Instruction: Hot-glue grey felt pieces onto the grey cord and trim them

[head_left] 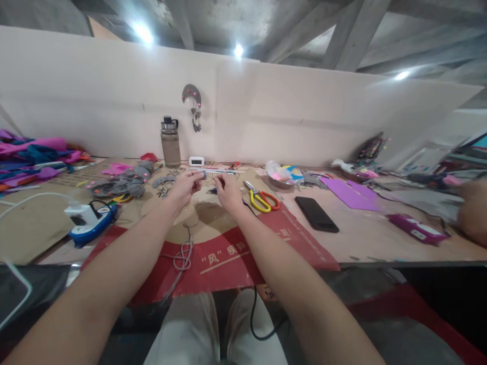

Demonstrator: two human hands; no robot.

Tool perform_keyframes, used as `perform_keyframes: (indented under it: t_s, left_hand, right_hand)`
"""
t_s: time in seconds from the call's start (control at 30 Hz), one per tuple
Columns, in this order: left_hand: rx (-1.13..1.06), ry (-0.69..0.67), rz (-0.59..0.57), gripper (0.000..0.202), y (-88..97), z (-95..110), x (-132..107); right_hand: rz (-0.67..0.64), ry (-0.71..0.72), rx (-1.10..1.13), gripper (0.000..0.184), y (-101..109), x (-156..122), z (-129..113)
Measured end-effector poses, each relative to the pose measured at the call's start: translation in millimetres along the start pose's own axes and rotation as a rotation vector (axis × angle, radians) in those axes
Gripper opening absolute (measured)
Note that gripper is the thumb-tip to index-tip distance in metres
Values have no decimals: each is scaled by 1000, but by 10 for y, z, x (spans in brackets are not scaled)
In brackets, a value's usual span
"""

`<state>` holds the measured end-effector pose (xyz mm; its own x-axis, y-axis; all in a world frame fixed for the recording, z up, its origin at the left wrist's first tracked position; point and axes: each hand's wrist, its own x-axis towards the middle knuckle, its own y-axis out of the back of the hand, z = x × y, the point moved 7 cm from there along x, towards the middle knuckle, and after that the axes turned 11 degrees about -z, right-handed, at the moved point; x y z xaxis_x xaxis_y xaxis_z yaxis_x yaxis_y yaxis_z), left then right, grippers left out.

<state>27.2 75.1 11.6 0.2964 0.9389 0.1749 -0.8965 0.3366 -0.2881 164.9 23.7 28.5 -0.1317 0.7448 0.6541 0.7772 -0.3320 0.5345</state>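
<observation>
My left hand is closed, with a small grey piece pinched at its fingertips; it looks like felt. A short gap away, my right hand is closed too, thumb against fingers, and whatever it holds is too small to make out. Both are raised over a brown and red paper sheet. Loops of grey cord lie on that sheet below my left hand. Scissors with one yellow and one red handle rest just right of my right hand. Grey cut pieces lie beyond my left wrist.
A bottle and small white clock stand at the back. Grey moon-shaped ornament hangs on the wall. Right: phone, purple sheet, bowl, another person's blurred hand. Left: blue power strip, coloured felt.
</observation>
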Motion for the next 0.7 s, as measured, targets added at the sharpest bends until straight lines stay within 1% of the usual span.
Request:
perform_keyframes:
  t_s: [0.13, 0.23, 0.37, 0.47, 0.53, 0.63, 0.7]
  left_hand:
    - [-1, 11, 14, 12, -60, -7, -31]
    - [-10, 9, 17, 12, -79, 7, -49]
    - [-40, -28, 3, 14, -49, 18, -30]
    - [-48, -25, 21, 17, 7, -38, -2]
    - [-53, -15, 29, 19, 36, -84, 13]
    - [-47, -19, 25, 19, 65, -131, 35]
    - [-37, -10, 22, 19, 81, -163, 51]
  right_hand:
    - [26, -38, -41, 16, 45, -27, 75]
    - [32, -67, -55, 16, 41, -26, 97]
    - [46, -37, -53, 17, -24, 27, 6]
    - [54, -21, 33, 17, -73, 54, -92]
    - [58, -48, 95, 18, -62, 60, -145]
    - [7, -76, 79, 20, 42, 91, -210]
    - [-29, -71, 37, 20, 210, 120, -194]
